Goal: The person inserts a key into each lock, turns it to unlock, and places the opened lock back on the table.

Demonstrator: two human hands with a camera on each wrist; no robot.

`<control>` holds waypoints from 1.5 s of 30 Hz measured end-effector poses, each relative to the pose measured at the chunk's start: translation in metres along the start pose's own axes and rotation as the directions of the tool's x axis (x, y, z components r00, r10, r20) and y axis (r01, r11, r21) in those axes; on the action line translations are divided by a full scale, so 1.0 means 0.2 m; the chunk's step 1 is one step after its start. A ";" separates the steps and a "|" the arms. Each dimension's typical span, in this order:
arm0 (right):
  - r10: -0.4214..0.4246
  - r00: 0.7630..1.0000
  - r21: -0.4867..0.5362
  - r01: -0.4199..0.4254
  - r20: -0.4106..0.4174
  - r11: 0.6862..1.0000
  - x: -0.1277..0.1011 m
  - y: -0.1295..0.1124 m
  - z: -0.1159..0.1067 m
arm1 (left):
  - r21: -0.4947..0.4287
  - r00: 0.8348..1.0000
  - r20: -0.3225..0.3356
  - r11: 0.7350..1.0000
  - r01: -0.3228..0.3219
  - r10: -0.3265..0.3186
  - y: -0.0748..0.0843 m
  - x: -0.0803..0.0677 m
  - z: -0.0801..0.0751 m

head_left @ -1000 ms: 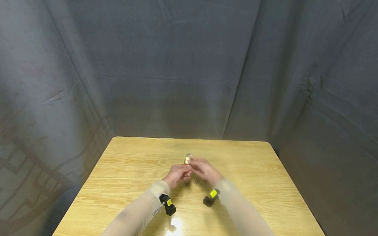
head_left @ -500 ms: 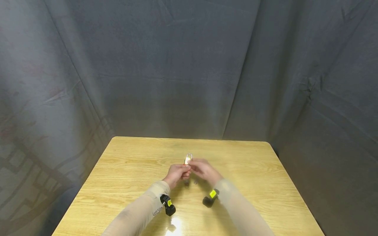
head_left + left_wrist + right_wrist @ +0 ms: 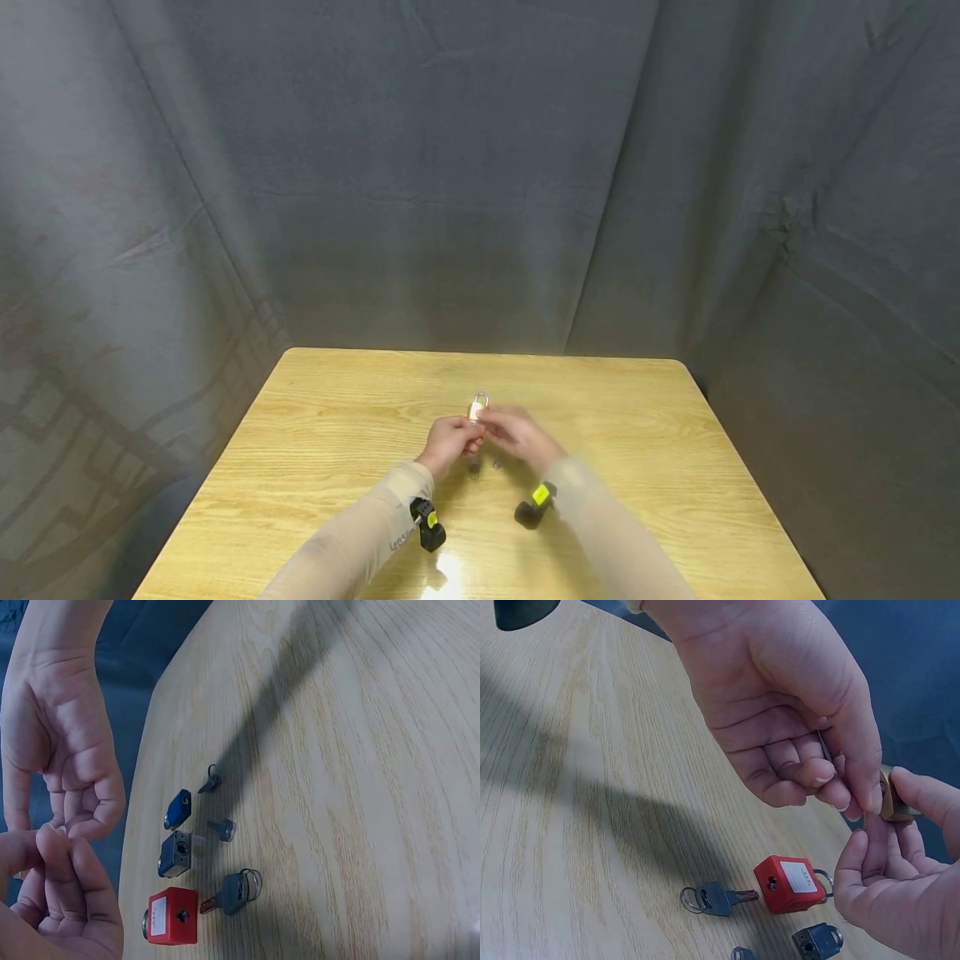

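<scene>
In the head view a brass padlock (image 3: 476, 411) with a steel shackle is held above the table. My left hand (image 3: 448, 443) grips it between thumb and fingers; the right wrist view shows the brass body (image 3: 898, 804) at those fingertips. Close against its side, my right hand (image 3: 522, 435) pinches a small metal key (image 3: 824, 744), mostly hidden by the fingers. Whether the key is inside the lock cannot be seen. Below the hands, the left wrist view shows a red padlock (image 3: 173, 916), a dark grey padlock (image 3: 175, 853) and a blue padlock (image 3: 178, 809) in a row.
A dark key with a ring (image 3: 234, 892) lies beside the red padlock. Two smaller keys, one clear-headed (image 3: 224, 829) and one dark (image 3: 211, 781), lie near the other padlocks. The wooden table (image 3: 330, 417) ends at a grey curtain (image 3: 450, 208).
The brass padlock and my left hand have shifted very slightly. A dark key with its ring shows more below the left hand. My right hand stays at the padlock.
</scene>
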State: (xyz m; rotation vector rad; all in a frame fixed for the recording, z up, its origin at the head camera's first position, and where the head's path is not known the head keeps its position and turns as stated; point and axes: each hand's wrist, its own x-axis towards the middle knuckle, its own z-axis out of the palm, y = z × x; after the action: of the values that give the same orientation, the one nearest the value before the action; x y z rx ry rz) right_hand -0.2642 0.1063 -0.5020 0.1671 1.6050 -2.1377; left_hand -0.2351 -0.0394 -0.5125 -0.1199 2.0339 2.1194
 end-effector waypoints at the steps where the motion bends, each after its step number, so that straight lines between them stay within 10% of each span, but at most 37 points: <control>1: 0.000 1.000 -0.003 0.000 -0.003 1.000 0.00 0.00 0.00 | 0.000 1.000 -0.004 1.000 -0.002 0.002 0.00 0.00 0.00; 45: 0.001 1.000 -0.005 -0.001 -0.004 1.000 0.01 0.01 0.01 | 0.108 0.999 -0.026 0.993 -0.045 0.048 0.00 0.00 0.00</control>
State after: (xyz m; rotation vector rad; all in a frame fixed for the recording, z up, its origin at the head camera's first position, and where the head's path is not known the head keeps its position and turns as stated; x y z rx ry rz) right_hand -0.2649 0.1034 -0.5039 0.1702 1.6123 -2.1336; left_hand -0.2347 -0.0391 -0.5120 -0.0877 2.1820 2.0409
